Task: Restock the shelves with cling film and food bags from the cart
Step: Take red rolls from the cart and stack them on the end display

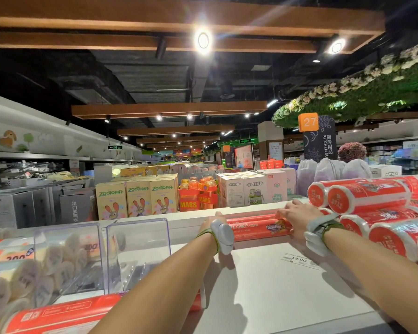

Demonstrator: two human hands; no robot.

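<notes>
A long red cling film roll [258, 228] lies across the back of the white shelf top [263, 285]. My left hand [211, 225] grips its left end and my right hand [296, 214] rests over its right end. Both wrists wear grey bands. A stack of red and white rolls [372, 196] fills the shelf on the right, touching the area by my right hand. Another red roll [58, 314] lies along the shelf's front edge at the lower left, partly hidden by my left forearm.
Clear plastic dividers [135, 251] stand on the left with pale bagged rolls [17, 280] around them. A price tag reading 12.90 [299, 260] lies on the shelf top. Behind the shelf stand Zootopia boxes [136, 198], orange jars [198, 194] and white boxes [241, 191].
</notes>
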